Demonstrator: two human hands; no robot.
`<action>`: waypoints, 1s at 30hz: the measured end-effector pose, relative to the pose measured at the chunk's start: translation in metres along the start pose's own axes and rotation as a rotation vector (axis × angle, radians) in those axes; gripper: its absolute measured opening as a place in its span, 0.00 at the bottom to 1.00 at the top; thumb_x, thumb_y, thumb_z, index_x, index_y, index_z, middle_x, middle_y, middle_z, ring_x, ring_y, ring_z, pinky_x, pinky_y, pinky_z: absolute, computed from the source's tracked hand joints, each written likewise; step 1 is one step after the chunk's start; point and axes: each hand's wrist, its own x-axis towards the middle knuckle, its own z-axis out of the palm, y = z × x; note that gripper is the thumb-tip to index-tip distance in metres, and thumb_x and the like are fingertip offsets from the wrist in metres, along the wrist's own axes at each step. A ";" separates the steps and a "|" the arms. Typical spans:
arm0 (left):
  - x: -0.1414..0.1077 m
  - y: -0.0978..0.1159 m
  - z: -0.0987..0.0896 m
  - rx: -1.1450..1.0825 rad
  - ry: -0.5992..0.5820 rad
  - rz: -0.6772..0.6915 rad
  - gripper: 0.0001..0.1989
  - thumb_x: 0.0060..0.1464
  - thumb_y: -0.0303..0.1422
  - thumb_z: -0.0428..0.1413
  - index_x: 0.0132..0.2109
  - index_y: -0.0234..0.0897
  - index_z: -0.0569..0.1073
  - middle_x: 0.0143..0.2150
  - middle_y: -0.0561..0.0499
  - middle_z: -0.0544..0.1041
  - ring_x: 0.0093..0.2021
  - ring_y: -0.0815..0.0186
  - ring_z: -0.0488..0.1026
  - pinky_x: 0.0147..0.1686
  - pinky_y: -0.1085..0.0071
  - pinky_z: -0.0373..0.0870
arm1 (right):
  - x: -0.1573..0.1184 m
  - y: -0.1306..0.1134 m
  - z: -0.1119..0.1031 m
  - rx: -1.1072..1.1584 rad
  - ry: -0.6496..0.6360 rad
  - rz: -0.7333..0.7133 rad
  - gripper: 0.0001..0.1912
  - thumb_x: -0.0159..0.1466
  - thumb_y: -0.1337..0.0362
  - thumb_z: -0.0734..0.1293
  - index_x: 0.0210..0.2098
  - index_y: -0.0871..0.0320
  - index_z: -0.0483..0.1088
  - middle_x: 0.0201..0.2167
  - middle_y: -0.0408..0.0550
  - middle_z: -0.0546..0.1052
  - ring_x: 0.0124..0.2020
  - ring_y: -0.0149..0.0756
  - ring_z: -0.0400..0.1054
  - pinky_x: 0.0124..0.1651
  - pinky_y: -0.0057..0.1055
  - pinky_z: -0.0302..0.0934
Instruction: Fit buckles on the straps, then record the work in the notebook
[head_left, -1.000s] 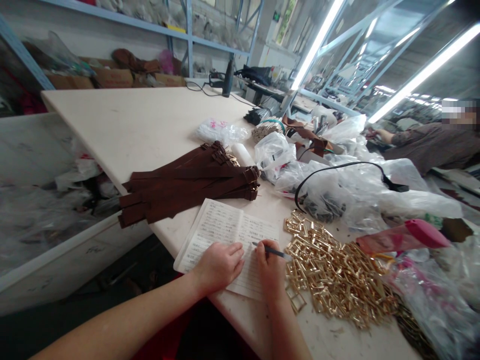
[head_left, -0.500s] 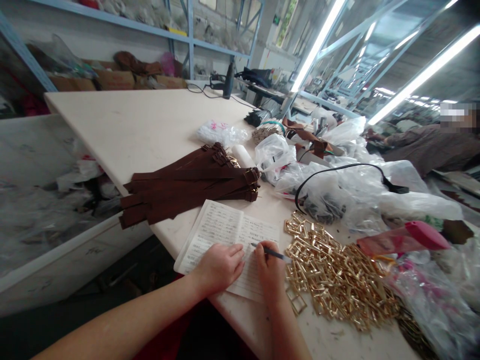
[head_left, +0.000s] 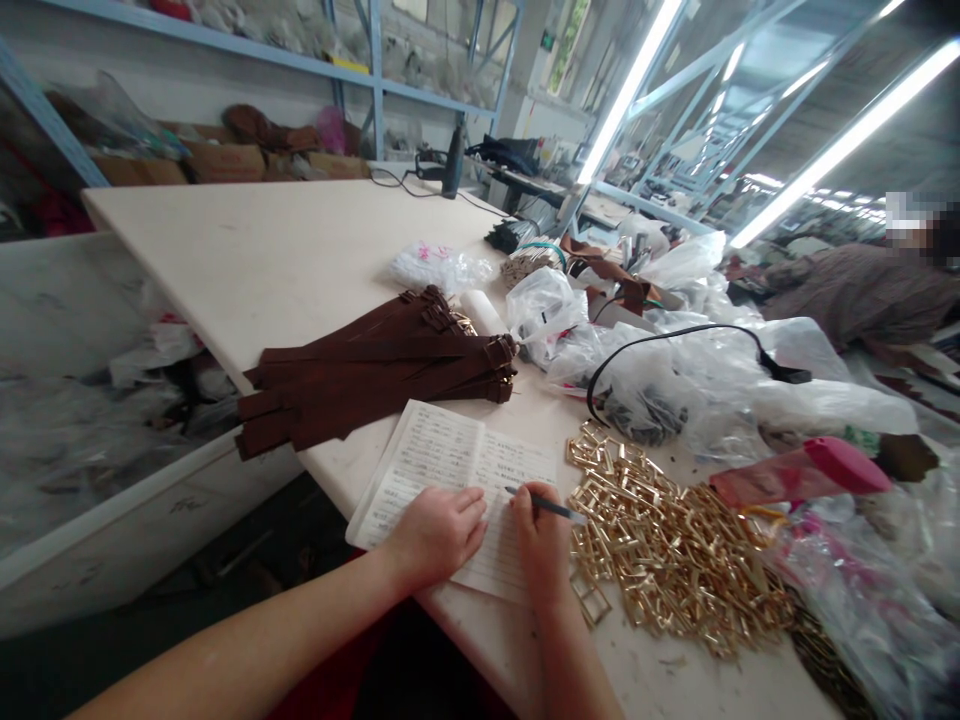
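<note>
An open notebook with handwritten lines lies at the table's near edge. My left hand rests flat across its lower middle, fingers stretched out and slightly bent. In my right hand is a dark pen, pinched between thumb and fingers, its tip over the right page. Just right of that hand spreads a heap of gold rectangular metal buckles. Beyond the notebook, a bundle of dark brown straps with metal fittings at their right ends lies on the table.
Clear plastic bags pile up on the right, with a black strap looped over them. A pink pouch lies beside the buckles. A white bin stands left of the table. Another person is at the far right.
The pen has shifted very slightly to the right over the page with my right hand. My left hand stays in place on the notebook. The whole view has moved a little.
</note>
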 end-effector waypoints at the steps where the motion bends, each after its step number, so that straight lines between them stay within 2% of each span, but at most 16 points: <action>1: 0.000 0.000 0.000 -0.002 -0.002 0.000 0.14 0.59 0.33 0.44 0.45 0.33 0.72 0.48 0.45 0.74 0.36 0.61 0.74 0.33 0.64 0.70 | 0.000 0.000 0.000 0.004 0.008 0.005 0.13 0.62 0.55 0.57 0.30 0.57 0.65 0.23 0.44 0.71 0.24 0.34 0.65 0.28 0.30 0.60; 10: -0.001 -0.001 0.001 -0.020 -0.001 -0.003 0.14 0.58 0.32 0.45 0.46 0.33 0.71 0.48 0.44 0.74 0.37 0.60 0.74 0.33 0.64 0.70 | 0.001 -0.003 0.001 -0.067 -0.017 -0.009 0.13 0.62 0.55 0.57 0.30 0.57 0.65 0.23 0.44 0.71 0.24 0.35 0.65 0.29 0.30 0.59; 20: 0.000 0.001 -0.001 -0.039 0.021 -0.005 0.13 0.58 0.32 0.46 0.45 0.33 0.72 0.47 0.43 0.75 0.37 0.60 0.74 0.32 0.64 0.70 | 0.001 -0.001 -0.001 -0.041 -0.007 -0.010 0.12 0.62 0.57 0.57 0.29 0.57 0.66 0.21 0.43 0.71 0.24 0.35 0.66 0.29 0.30 0.58; 30: -0.003 0.006 -0.005 0.004 0.046 0.001 0.12 0.58 0.32 0.46 0.43 0.35 0.72 0.47 0.44 0.75 0.32 0.63 0.74 0.32 0.66 0.70 | 0.001 -0.012 -0.009 0.291 0.087 0.131 0.14 0.60 0.53 0.60 0.27 0.58 0.63 0.18 0.42 0.71 0.19 0.32 0.65 0.24 0.29 0.60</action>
